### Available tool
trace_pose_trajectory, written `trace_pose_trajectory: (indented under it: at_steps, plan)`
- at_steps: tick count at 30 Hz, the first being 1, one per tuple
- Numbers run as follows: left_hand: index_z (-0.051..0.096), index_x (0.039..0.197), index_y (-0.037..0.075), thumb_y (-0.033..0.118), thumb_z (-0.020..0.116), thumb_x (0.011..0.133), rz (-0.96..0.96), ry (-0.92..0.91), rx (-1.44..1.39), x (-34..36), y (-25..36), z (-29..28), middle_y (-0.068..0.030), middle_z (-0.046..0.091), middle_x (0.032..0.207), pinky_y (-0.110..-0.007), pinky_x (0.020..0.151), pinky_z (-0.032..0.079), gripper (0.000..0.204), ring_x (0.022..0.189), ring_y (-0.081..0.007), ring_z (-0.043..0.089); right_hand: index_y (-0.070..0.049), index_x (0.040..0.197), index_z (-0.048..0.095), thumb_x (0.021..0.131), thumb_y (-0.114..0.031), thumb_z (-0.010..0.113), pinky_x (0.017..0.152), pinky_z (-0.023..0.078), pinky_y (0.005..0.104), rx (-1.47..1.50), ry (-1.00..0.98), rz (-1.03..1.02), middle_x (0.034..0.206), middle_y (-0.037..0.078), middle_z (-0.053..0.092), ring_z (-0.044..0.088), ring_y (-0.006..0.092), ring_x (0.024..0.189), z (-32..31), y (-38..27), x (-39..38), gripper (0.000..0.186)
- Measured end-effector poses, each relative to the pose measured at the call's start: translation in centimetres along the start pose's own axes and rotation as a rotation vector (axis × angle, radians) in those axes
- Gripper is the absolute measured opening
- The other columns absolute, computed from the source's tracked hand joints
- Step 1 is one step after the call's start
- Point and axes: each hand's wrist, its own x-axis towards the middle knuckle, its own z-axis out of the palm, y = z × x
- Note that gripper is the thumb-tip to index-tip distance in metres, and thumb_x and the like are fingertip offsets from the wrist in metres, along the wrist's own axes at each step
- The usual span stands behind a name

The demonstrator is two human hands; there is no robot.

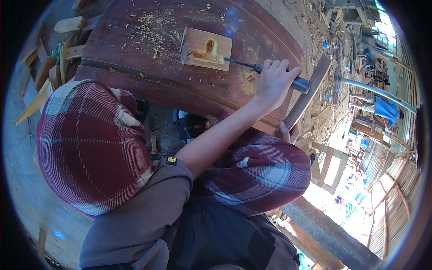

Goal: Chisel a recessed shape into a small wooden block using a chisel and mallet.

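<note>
My left hand (275, 83) is wrapped round the handle of a chisel (243, 63) with a dark metal shank. The chisel's tip meets the edge of a carved hollow in a pale wooden block (198, 38), which lies on a dark red-brown wooden bench (135, 72). Beyond my right knee, my right hand (288, 132) grips the lower end of a flat wooden bar (312, 90). The bar stands across the butt of the chisel handle, touching it or very close. Much of my right hand is hidden, and its forearm does not show.
Wood shavings (157, 33) lie scattered on the bench left of the block. Offcuts (49, 67) are heaped at the far left. A brush (154, 141) lies on the ground between my plaid-covered knees. Another person (382, 108) in blue is at the far right.
</note>
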Motion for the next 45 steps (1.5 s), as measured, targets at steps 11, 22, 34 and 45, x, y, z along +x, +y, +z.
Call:
trace_pose_trajectory:
  at_steps: [11, 22, 34, 45]
  plan:
    - [0.060, 0.094, 0.015, 0.005, 0.063, 0.072, 0.006, 0.026, -0.011, 0.3, 0.1, -0.4, -0.0034, 0.052, 0.083, -0.037, 0.079, 0.036, 0.025, 0.084, -0.0225, 0.055, 0.005, 0.120, 0.051, 0.074, -0.021, 0.075, 0.073, 0.046, 0.0302, 0.078, -0.078, -0.083, 0.091, 0.010, 0.060, 0.055, 0.0167, 0.078, 0.3, -1.3, -0.7, 0.058]
    - [0.060, 0.093, 0.016, 0.005, 0.063, 0.072, -0.022, -0.002, -0.025, 0.1, 0.0, -0.1, -0.0036, 0.052, 0.083, -0.037, 0.079, 0.036, 0.024, 0.083, -0.0228, 0.054, 0.010, 0.132, 0.042, 0.072, -0.026, 0.077, 0.090, 0.044, 0.0367, 0.015, -0.023, 0.008, 0.112, 0.018, 0.056, 0.055, 0.0235, 0.099, 0.3, -1.6, -1.0, 0.078]
    - [0.059, 0.087, 0.017, 0.005, 0.067, 0.068, -0.106, 0.118, 0.061, -0.4, -0.7, 1.2, -0.0026, 0.049, 0.082, -0.037, 0.078, 0.036, 0.024, 0.082, -0.0219, 0.052, 0.003, 0.106, 0.053, 0.076, -0.025, 0.070, 0.051, 0.041, 0.0272, 0.116, -0.037, -0.204, 0.070, 0.006, 0.055, 0.050, 0.0123, 0.055, -0.2, -4.1, -2.2, 0.044]
    - [0.058, 0.089, 0.017, 0.004, 0.069, 0.064, -0.046, 0.118, 0.003, 0.2, -0.2, 0.8, -0.0022, 0.049, 0.082, -0.037, 0.078, 0.036, 0.030, 0.082, -0.0225, 0.053, 0.006, 0.124, 0.051, 0.074, -0.021, 0.072, 0.076, 0.047, 0.0325, 0.028, -0.089, -0.104, 0.094, 0.011, 0.061, 0.057, 0.0184, 0.082, -0.4, -2.1, -0.9, 0.060]
